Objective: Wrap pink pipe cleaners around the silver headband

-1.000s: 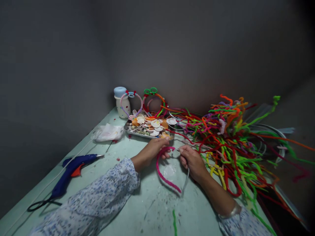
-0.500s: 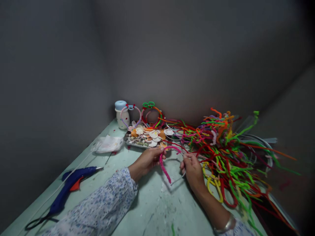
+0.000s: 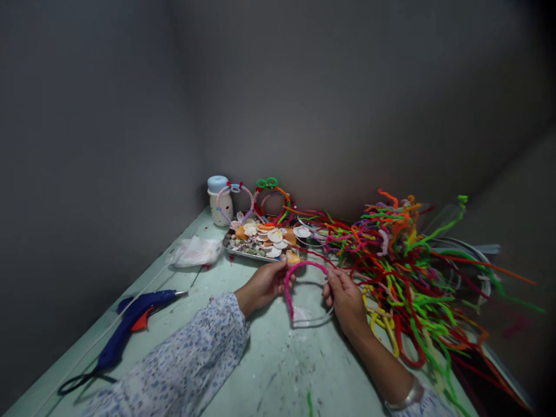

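A bright pink pipe cleaner (image 3: 309, 263) lies along the top and left side of a thin headband (image 3: 313, 322), whose bare pale band shows at the lower right. My left hand (image 3: 264, 285) grips the upper left of the arch, thumb on top. At the right, the fingers of my right hand (image 3: 347, 300) are pinched over the pink strip and the band. Behind my hands, a metal tray (image 3: 243, 255) holds shells and small stones. The band is held above the table, with the spot where the right fingers meet it partly hidden.
A blue glue gun (image 3: 124, 333) with a red trigger and a cord lies left, near a plastic packet (image 3: 197, 252). Finished headbands (image 3: 235, 188) and a blue-lidded jar (image 3: 220, 202) stand behind. Tangled pipe cleaners (image 3: 402, 260) and yellow-handled scissors (image 3: 384, 324) lie right.
The pink pipe cleaner's loose lower part now follows the headband's left side instead of hanging apart from it. My right fingers now cover its right end. The view has shifted slightly.
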### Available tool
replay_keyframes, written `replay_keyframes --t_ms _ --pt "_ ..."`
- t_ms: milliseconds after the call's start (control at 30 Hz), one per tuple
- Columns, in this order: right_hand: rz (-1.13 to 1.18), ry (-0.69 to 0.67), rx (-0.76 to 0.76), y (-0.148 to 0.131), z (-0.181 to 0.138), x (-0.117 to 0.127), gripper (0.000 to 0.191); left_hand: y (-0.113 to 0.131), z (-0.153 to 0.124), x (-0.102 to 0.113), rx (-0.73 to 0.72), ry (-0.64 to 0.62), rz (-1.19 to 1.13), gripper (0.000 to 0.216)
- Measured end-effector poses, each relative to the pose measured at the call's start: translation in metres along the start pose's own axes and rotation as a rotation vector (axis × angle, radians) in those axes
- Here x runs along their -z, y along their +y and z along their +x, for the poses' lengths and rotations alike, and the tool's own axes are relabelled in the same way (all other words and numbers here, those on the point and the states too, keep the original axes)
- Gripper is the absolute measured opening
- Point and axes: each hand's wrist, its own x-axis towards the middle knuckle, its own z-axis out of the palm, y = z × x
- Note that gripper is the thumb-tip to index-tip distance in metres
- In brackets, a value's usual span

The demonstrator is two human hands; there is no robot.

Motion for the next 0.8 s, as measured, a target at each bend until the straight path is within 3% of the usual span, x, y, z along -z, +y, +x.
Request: replay_keyframes --t_ms 267,467,633,700,800 --pt "0.101 0.026 0.002 -0.0003 -0.0001 0.0016 0.031 -0.0026 -0.0033 0.0045 -0.069 -0.087 0.122 0.018" --pt "0.295 0.013 -0.069 0.0033 0.0027 0.0045 0.030 -0.0038 -0.0025 0.0048 -0.097 -0.099 0.076 0.016" --pt "0.371 0.017 -0.044 0.0012 0.0018 0.0057 0.028 -0.0018 -0.0058 0.0012 -0.111 -0.077 0.024 0.012" --pt "0.401 -0.013 -0.047 -0.0005 0.0003 0.0053 0.026 0.0008 -0.0073 -0.0002 -0.078 -0.072 0.022 0.011" --pt "0.421 -0.166 -0.097 -0.0029 -0.0024 0.0040 0.024 0.0047 -0.0085 -0.0019 0.042 -0.087 0.062 0.024"
